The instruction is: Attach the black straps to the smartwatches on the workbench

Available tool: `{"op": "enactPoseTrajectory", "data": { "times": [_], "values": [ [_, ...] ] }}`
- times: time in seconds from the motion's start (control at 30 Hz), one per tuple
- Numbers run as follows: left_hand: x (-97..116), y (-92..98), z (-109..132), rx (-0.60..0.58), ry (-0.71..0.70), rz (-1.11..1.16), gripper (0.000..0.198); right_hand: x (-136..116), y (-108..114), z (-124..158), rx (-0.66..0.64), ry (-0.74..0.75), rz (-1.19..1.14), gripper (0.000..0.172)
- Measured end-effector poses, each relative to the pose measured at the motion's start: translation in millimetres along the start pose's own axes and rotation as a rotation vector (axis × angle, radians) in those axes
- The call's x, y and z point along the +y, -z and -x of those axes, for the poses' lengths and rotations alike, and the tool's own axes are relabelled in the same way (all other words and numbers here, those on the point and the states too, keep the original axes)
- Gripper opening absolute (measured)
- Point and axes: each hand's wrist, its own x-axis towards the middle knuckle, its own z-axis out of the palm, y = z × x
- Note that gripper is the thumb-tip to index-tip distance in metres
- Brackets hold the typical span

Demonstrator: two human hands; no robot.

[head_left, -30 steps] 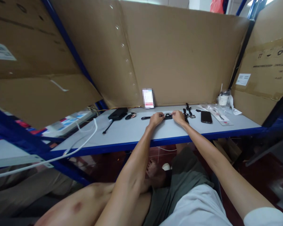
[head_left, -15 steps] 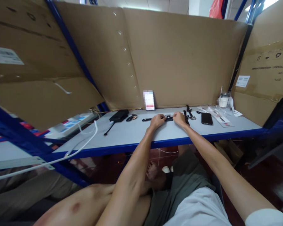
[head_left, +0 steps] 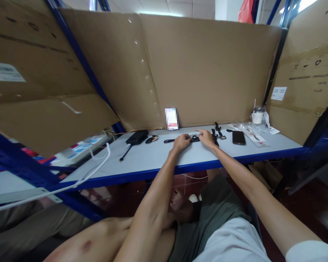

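Observation:
Both my hands rest on the grey shelf top around a small black watch with a strap that trails left. My left hand is closed, pinching the watch's left end. At the watch's right end is my right hand, fingers pinched on it, with one finger pointing left above it. More black watch straps lie just to the right of my right hand.
A black phone lies right of the straps, with plastic bags and a small white cup beyond. A black pouch and keys lie left. A white cable hangs over the left edge. Cardboard sheets wall the back and sides.
My hands stay on the watch at the same spot. One finger of my right hand has lifted and now points left. The view has tilted slightly.

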Motion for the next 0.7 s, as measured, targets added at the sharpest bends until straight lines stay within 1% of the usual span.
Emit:
{"op": "enactPoseTrajectory", "data": {
  "times": [0.1, 0.23, 0.43, 0.6, 0.7],
  "values": [
    [0.8, 1.3, 1.5, -0.003, -0.03, -0.016, 0.024, 1.8, -1.9, -2.5, -0.009, -0.047, -0.023, 0.027],
    [2.3, 2.1, 3.8, -0.007, -0.078, -0.015, 0.024, 3.8, -4.8, -5.8, -0.012, -0.082, -0.038, 0.018],
    [4.3, 2.5, 5.2, -0.013, -0.133, -0.003, 0.024, 2.5, -7.6, -7.9, -0.031, -0.1, 0.038, 0.019],
    [4.7, 2.8, 5.2, -0.02, -0.146, -0.035, 0.024, -1.5, -5.6, -11.4, -0.08, -0.183, 0.067, 0.022],
    [4.5, 1.8, 4.8, -0.018, -0.142, -0.051, 0.025, -3.2, -4.3, -12.2, -0.087, -0.222, 0.051, 0.023]
  ]
}}
